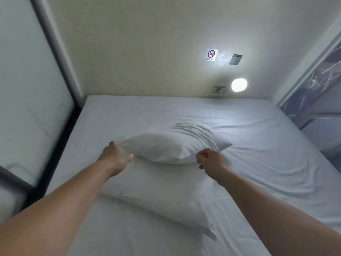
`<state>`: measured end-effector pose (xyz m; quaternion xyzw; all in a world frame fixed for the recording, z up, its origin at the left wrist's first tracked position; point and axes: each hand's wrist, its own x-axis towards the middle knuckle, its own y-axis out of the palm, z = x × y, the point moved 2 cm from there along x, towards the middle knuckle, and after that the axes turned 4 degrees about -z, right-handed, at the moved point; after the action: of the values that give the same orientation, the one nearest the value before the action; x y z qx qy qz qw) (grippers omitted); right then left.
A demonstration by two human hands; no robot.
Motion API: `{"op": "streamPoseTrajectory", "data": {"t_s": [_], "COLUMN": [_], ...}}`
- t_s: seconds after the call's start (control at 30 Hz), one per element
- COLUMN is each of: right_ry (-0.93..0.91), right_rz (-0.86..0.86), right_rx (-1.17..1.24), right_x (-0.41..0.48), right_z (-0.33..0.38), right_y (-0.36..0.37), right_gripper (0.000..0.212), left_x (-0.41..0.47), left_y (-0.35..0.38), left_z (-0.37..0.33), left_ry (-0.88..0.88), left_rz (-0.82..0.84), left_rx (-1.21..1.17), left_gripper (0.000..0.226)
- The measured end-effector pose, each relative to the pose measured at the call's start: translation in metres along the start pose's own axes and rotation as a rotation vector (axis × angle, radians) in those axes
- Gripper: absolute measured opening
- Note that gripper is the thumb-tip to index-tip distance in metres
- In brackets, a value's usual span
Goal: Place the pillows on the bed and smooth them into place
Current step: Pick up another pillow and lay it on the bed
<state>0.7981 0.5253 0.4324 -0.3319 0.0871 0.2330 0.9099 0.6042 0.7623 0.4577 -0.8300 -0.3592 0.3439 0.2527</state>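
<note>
Two white pillows lie on the white-sheeted bed. The far pillow is raised at its near edge and overlaps the near pillow, which lies flat and slanted toward the lower right. My left hand grips the far pillow's left near corner. My right hand is closed at that pillow's right near edge, fingers curled; whether it pinches the fabric is unclear.
A cream wall stands behind the bed with a no-smoking sign, a switch plate, a socket and a lit round lamp. A dark-framed panel borders the left side, a framed partition the right.
</note>
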Motion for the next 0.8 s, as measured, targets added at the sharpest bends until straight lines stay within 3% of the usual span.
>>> {"op": "streamPoseTrajectory", "data": {"t_s": [0.23,0.37,0.53,0.67,0.8], "right_ry": [0.055,0.039,0.061,0.243,0.459], "right_rz": [0.022,0.045,0.014,-0.005,-0.173], "right_rx": [-0.060,-0.068,-0.173,-0.282,-0.152], "right_x": [-0.011,0.007,0.104,0.170,0.230], "right_z": [0.061,0.078,0.045,-0.014,-0.073], "right_y": [-0.003,0.020,0.067,0.082,0.069], "right_gripper": [0.012,0.013,0.019,0.029,0.071], "left_x": [-0.027,-0.008,0.095,0.144,0.205], "left_y": [-0.090,-0.095,-0.011,0.075,0.140], "left_z": [0.008,0.001,-0.019,-0.025,-0.049], "left_ry": [-0.009,0.038,0.119,0.111,0.223], "left_rz": [-0.038,-0.044,0.026,0.222,0.264], "left_rx": [-0.076,-0.079,-0.051,0.139,0.378], "left_gripper": [0.072,0.067,0.060,0.058,0.069]}}
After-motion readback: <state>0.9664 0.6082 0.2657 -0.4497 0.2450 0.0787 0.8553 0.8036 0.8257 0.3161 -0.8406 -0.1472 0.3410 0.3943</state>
